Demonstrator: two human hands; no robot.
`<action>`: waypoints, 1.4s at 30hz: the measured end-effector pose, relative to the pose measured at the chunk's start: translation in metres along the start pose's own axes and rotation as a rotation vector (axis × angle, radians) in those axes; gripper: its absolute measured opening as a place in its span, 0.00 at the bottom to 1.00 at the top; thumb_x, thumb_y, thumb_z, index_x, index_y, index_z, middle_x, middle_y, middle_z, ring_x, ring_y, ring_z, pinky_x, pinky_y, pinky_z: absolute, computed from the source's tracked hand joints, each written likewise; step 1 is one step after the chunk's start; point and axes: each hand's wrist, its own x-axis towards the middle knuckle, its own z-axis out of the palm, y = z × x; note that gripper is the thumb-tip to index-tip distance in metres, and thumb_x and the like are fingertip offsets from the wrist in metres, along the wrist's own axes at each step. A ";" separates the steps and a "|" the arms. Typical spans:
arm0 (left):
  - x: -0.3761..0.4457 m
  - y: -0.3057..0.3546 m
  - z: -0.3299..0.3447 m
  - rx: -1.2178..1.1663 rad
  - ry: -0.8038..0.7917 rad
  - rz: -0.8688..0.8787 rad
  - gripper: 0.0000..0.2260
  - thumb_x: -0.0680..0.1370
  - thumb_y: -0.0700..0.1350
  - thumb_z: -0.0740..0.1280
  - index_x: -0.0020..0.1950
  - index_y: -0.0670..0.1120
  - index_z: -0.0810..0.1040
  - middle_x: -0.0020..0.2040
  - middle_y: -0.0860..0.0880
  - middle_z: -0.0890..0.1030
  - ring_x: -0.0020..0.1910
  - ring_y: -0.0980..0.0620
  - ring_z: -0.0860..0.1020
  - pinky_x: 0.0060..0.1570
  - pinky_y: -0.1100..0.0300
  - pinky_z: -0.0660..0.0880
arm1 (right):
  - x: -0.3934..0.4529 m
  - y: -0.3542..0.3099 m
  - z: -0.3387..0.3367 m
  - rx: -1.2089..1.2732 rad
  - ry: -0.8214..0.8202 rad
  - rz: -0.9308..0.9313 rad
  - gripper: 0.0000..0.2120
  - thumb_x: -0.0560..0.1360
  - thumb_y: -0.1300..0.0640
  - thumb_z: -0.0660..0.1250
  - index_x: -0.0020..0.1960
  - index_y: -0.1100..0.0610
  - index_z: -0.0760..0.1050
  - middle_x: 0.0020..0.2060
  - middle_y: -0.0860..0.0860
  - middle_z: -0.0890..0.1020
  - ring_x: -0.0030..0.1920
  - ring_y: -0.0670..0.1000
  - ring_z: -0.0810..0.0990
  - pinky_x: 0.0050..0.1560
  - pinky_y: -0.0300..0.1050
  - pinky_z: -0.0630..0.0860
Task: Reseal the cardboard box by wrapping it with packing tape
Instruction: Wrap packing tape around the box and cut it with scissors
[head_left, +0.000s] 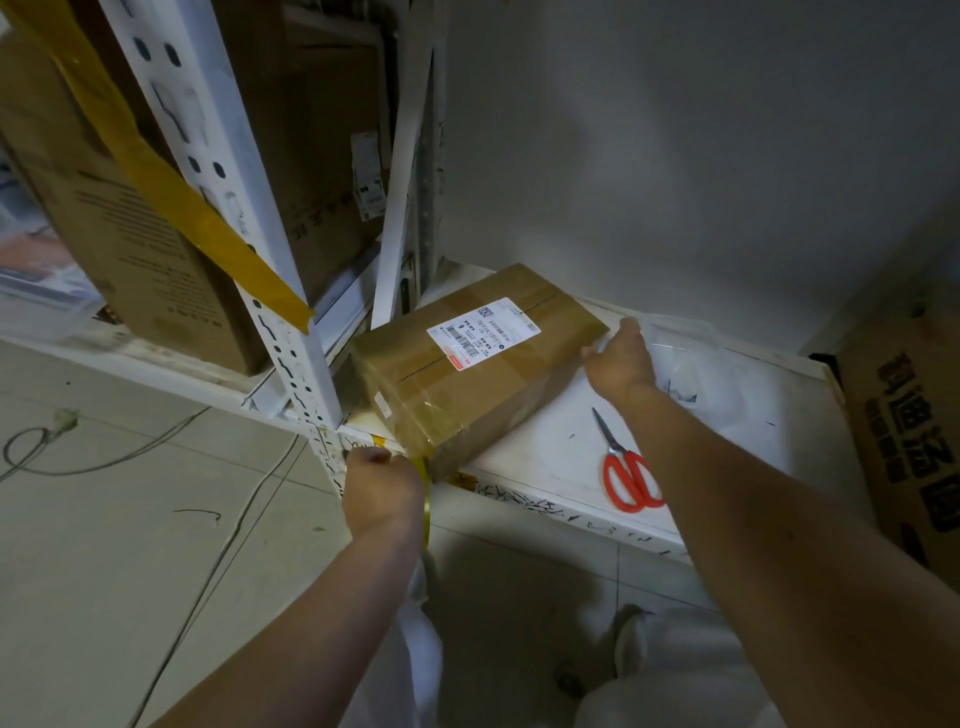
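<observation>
Scissors (626, 470) beside cardboard box (475, 358)

A white metal shelving unit (291, 332) with perforated uprights stands in a dim room. Behind it and to its right rises a plain grey-white wall (701, 145). Below its low white shelf board (571, 452), marked with dark scribbles along the front edge, lies a pale tiled floor (130, 545). On that floor, left of the unit, a thin grey cable (104, 457) loops and trails forward.
</observation>
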 end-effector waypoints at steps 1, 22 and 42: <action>0.001 0.001 0.001 -0.005 0.006 0.005 0.11 0.78 0.40 0.59 0.58 0.44 0.75 0.49 0.44 0.79 0.51 0.41 0.76 0.48 0.56 0.69 | 0.010 0.000 0.000 0.009 -0.044 -0.006 0.35 0.76 0.56 0.68 0.76 0.59 0.53 0.72 0.59 0.66 0.70 0.62 0.67 0.69 0.54 0.66; 0.032 0.038 0.001 0.012 0.007 0.110 0.09 0.79 0.42 0.60 0.58 0.45 0.74 0.57 0.43 0.78 0.57 0.41 0.75 0.51 0.56 0.67 | -0.016 0.063 -0.037 0.263 -0.079 0.262 0.05 0.73 0.59 0.72 0.45 0.61 0.80 0.39 0.54 0.82 0.38 0.52 0.79 0.41 0.43 0.77; -0.029 0.021 0.032 -0.095 -0.317 0.066 0.08 0.77 0.39 0.61 0.39 0.50 0.73 0.38 0.51 0.74 0.42 0.47 0.72 0.46 0.57 0.69 | -0.081 0.053 -0.037 0.433 -0.391 0.142 0.04 0.74 0.65 0.70 0.48 0.59 0.82 0.43 0.55 0.84 0.44 0.50 0.81 0.47 0.40 0.75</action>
